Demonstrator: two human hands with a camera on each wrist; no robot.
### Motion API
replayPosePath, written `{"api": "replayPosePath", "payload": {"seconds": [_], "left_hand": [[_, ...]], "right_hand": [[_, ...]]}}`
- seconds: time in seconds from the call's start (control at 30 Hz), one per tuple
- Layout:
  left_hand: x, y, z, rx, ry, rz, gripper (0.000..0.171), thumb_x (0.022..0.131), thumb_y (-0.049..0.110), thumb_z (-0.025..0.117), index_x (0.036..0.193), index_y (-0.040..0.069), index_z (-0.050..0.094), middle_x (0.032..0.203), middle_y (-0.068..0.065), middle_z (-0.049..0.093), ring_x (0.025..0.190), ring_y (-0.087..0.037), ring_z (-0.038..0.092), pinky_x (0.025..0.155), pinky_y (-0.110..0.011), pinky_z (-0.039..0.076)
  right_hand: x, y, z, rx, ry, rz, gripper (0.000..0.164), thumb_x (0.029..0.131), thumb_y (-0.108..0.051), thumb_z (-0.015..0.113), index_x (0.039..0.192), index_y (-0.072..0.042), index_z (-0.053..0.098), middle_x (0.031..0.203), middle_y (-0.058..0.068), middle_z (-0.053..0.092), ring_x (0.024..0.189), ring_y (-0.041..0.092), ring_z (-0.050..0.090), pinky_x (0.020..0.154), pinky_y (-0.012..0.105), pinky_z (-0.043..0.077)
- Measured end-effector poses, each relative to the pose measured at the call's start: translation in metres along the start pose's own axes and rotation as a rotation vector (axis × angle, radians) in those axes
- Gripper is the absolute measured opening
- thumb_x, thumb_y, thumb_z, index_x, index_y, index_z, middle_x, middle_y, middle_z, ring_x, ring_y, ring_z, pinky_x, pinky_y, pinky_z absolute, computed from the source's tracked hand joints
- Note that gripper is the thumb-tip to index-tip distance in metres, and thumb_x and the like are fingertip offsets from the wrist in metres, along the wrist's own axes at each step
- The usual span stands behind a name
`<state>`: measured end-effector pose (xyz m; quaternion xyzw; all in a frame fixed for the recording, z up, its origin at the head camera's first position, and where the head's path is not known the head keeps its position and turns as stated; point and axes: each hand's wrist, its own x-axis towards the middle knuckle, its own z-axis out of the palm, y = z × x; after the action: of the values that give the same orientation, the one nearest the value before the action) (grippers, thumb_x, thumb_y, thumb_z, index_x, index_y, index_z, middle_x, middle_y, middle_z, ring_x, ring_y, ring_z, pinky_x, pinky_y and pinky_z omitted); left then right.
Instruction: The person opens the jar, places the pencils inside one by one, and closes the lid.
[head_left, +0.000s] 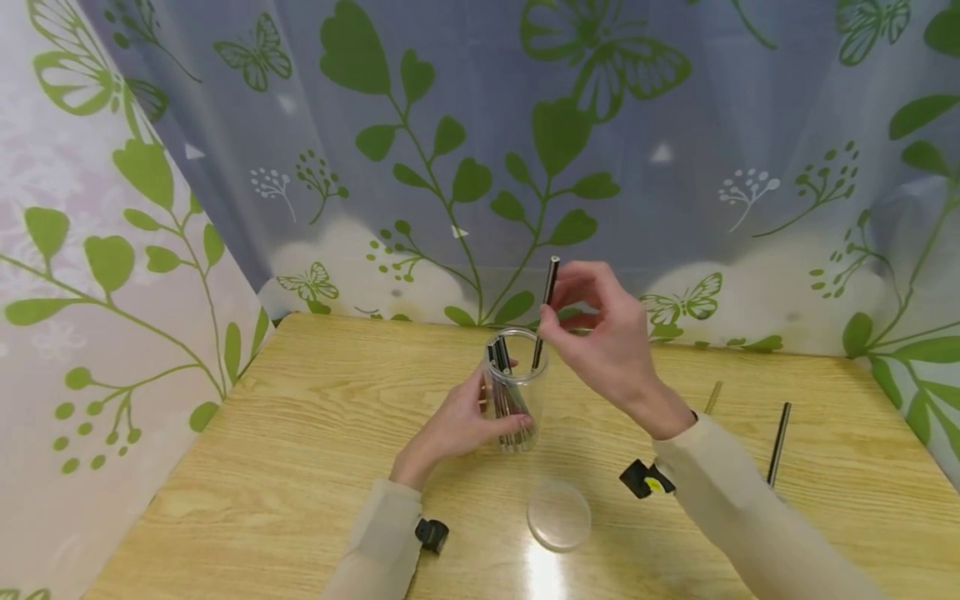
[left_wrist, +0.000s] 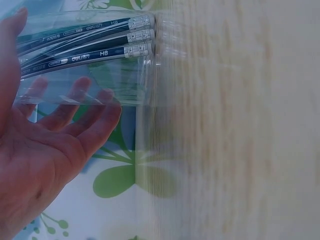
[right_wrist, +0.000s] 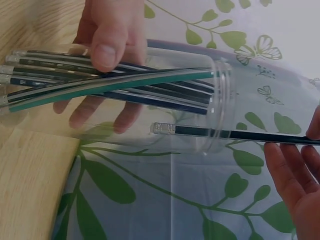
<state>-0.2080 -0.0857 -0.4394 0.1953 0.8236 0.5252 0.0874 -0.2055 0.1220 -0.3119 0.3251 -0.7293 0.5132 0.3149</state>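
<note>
A clear jar (head_left: 517, 381) stands upright on the table, its round mouth uncovered. My left hand (head_left: 453, 429) holds it around the side, thumb across the front. Several dark pencils (right_wrist: 160, 92) with eraser ends at the bottom lean together inside; one has a teal side. White "HB" lettering shows on the pencils (left_wrist: 95, 57) in the left wrist view. My right hand (head_left: 611, 346) pinches another dark pencil (head_left: 552, 282) between thumb and fingers above the rim. That pencil's eraser end (right_wrist: 164, 128) hangs inside the jar, apart from the bottom.
On the wooden table (head_left: 300, 467), a round clear lid (head_left: 559, 517) lies in front of the jar. A dark pencil (head_left: 780, 442) lies to the right, partly behind the right sleeve, near a thin tan stick (head_left: 714, 397). A patterned curtain (head_left: 465, 100) hangs behind the table.
</note>
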Motion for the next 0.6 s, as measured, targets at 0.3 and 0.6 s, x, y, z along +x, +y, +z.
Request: {"api": "replayPosePath", "payload": {"seconds": [0.3, 0.6], "left_hand": [[0.0, -0.001, -0.001, 0.012, -0.007, -0.006, 0.081, 0.086, 0.043, 0.082, 0.152, 0.039, 0.036, 0.141, 0.004, 0.059, 0.134, -0.027, 0.056, 0.114, -0.052, 0.046], [0.0, 0.0, 0.0, 0.024, 0.006, -0.008, 0.08, 0.085, 0.044, 0.082, 0.152, 0.039, 0.039, 0.143, 0.005, 0.058, 0.132, -0.026, 0.057, 0.112, -0.05, 0.048]], "right_hand": [[-0.005, 0.01, 0.006, -0.038, -0.071, -0.041, 0.039, 0.082, 0.012, 0.068, 0.119, 0.005, 0.058, 0.088, 0.014, 0.07, 0.075, 0.015, 0.069, 0.063, 0.019, 0.061], [-0.008, 0.017, 0.012, -0.041, -0.136, -0.073, 0.053, 0.079, 0.015, 0.067, 0.13, 0.002, 0.057, 0.087, 0.013, 0.069, 0.074, 0.022, 0.071, 0.063, 0.027, 0.063]]}}
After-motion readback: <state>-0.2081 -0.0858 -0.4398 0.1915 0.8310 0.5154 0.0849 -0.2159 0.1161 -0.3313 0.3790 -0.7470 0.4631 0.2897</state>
